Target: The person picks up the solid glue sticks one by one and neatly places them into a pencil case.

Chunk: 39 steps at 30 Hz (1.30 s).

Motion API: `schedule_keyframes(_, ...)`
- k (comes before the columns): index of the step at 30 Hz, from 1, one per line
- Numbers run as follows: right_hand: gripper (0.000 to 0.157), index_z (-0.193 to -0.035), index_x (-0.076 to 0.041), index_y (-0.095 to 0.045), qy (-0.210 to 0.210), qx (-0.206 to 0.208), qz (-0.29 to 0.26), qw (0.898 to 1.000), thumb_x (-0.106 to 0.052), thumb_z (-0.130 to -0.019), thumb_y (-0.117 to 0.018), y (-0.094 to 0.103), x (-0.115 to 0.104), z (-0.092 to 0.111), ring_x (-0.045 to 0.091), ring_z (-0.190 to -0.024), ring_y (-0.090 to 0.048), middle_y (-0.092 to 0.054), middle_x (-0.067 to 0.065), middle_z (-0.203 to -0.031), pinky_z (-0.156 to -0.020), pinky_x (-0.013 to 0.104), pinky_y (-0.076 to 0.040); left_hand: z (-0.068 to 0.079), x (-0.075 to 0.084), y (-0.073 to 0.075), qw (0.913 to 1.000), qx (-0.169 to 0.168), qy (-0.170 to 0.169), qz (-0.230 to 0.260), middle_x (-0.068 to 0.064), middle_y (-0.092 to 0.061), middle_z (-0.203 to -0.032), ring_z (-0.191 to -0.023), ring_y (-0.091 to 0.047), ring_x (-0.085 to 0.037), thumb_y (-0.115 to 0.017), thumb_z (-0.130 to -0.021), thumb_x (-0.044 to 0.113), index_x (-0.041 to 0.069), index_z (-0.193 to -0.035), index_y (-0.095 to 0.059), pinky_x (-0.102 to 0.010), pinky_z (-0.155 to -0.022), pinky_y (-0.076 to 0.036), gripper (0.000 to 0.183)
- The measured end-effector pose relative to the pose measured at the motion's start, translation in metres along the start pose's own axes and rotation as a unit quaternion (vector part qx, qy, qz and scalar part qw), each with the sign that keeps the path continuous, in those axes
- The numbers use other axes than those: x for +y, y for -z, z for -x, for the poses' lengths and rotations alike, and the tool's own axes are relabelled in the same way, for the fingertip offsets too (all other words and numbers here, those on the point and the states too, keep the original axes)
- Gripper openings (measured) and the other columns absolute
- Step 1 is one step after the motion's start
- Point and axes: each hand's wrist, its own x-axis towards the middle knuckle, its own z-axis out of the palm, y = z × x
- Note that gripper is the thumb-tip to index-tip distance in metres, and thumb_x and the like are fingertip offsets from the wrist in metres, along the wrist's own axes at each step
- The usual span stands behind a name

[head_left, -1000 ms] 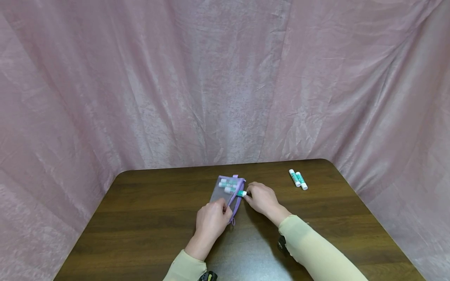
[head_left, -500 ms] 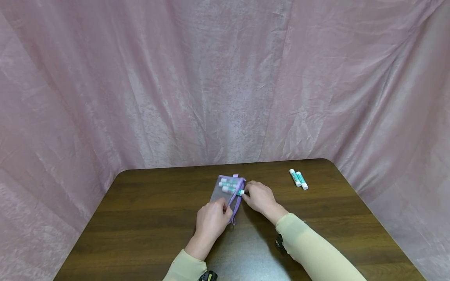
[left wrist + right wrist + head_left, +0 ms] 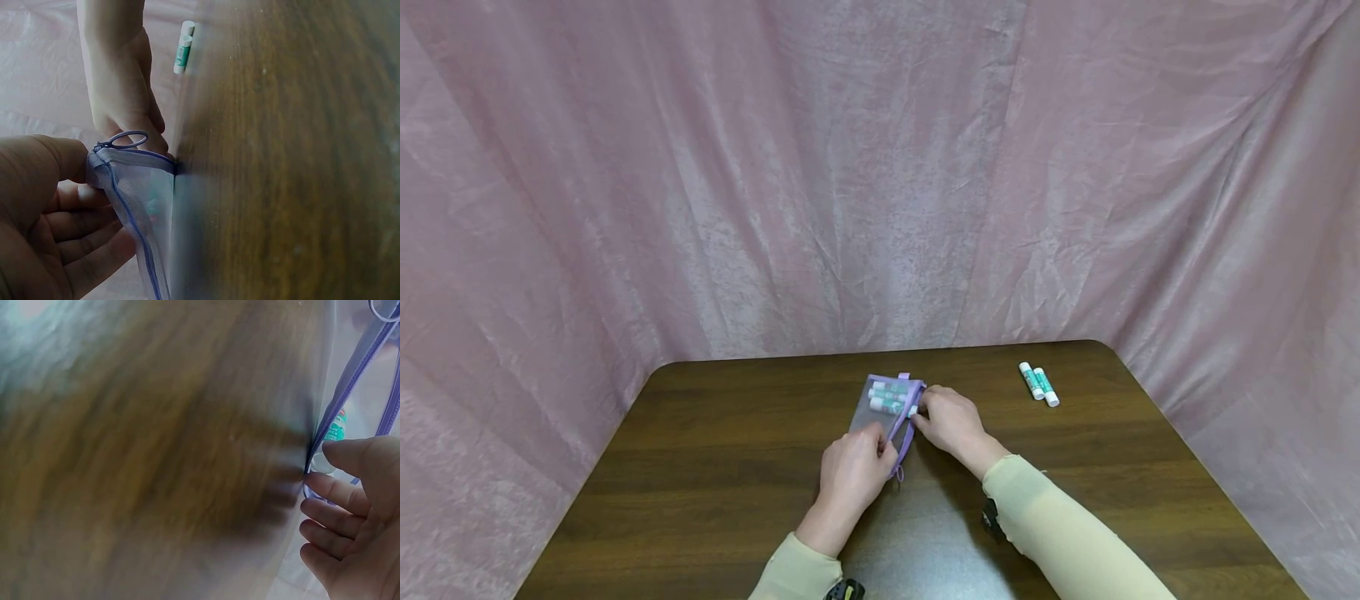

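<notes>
At the pouch (image 3: 866, 419) mouth, right fingers (image 3: 340, 492) touch a glue stick (image 3: 336, 429).

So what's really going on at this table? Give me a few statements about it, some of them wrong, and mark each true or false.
1. The left hand pinches the purple pouch. True.
2. The pouch is zipped fully shut. False: its mouth gapes open.
3. The right hand is at the mouth of the pouch. True.
4. The pouch has nothing inside. False: glue sticks show through its mesh.
5. Two loose glue sticks lie side by side on the table. True.
6. The table is painted white. False: it looks like dark brown wood.
</notes>
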Motion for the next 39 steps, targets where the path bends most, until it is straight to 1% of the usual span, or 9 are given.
schedule_keyframes(5, 0.019, -0.087, -0.017, -0.075, -0.008, -0.002, -0.002, 1.0, -0.029, -0.096, -0.085, -0.0011, 0.0002, -0.0012, 0.031, -0.105, -0.071, -0.073, 0.005, -0.111, -0.085, 0.049, -0.058, 0.0004, 0.0008, 0.0006, 1.0, 0.0, -0.001, -0.001, 0.009, -0.047, -0.057, -0.049, -0.041, -0.01, -0.077, -0.089, 0.012, 0.02, -0.072, -0.054, -0.034, -0.046, -0.035, 0.03)
schedule_keyframes(9, 0.02, -0.084, -0.016, -0.073, -0.009, 0.007, -0.002, 1.0, -0.027, -0.095, -0.086, -0.0021, 0.0003, -0.0019, 0.03, -0.1, -0.071, -0.071, 0.004, -0.105, -0.082, 0.048, -0.057, 0.0006, 0.001, 0.0007, 1.0, 0.0, -0.004, 0.0, 0.009, -0.047, -0.057, -0.049, -0.041, -0.01, -0.078, -0.09, 0.012, 0.02, -0.072, -0.054, -0.034, -0.046, -0.035, 0.031)
schedule_keyframes(14, 0.024, -0.081, -0.016, -0.069, -0.011, 0.015, -0.004, 1.0, -0.027, -0.094, -0.086, -0.0039, 0.0, -0.0038, 0.03, -0.096, -0.07, -0.069, 0.004, -0.1, -0.081, 0.048, -0.057, 0.0007, 0.0011, 0.0011, 1.0, 0.004, -0.008, 0.0, 0.009, -0.047, -0.057, -0.048, -0.041, -0.01, -0.078, -0.089, 0.012, 0.02, -0.072, -0.053, -0.034, -0.046, -0.035, 0.032)
schedule_keyframes(20, 0.03, -0.075, -0.018, -0.065, -0.019, 0.024, 0.001, 1.0, -0.029, -0.092, -0.088, -0.0058, 0.0003, -0.0053, 0.032, -0.093, -0.07, -0.067, 0.003, -0.093, -0.077, 0.05, -0.056, 0.0002, 0.0006, 0.0007, 0.9999, 0.005, -0.012, -0.001, 0.009, -0.047, -0.057, -0.048, -0.041, -0.01, -0.078, -0.089, 0.012, 0.02, -0.071, -0.053, -0.034, -0.046, -0.034, 0.032)
schedule_keyframes(28, 0.032, -0.075, -0.018, -0.064, -0.036, 0.006, 0.005, 0.999, -0.032, -0.094, -0.086, -0.0053, -0.0015, -0.0057, 0.031, -0.093, -0.07, -0.065, 0.002, -0.092, -0.077, 0.049, -0.056, -0.0003, -0.0001, 0.0006, 0.9998, 0.008, -0.015, -0.006, 0.009, -0.047, -0.057, -0.048, -0.042, -0.011, -0.078, -0.089, 0.012, 0.02, -0.071, -0.053, -0.035, -0.045, -0.035, 0.032)
schedule_keyframes(39, 0.033, -0.075, -0.018, -0.063, -0.034, 0.002, 0.005, 0.999, -0.031, -0.094, -0.086, -0.0041, -0.0028, -0.0053, 0.03, -0.09, -0.069, -0.063, 0.002, -0.088, -0.075, 0.049, -0.055, -0.0007, 0.0001, 0.0014, 0.9998, 0.009, -0.015, -0.01, 0.008, -0.048, -0.057, -0.048, -0.042, -0.011, -0.079, -0.089, 0.013, 0.02, -0.071, -0.054, -0.035, -0.045, -0.035, 0.032)
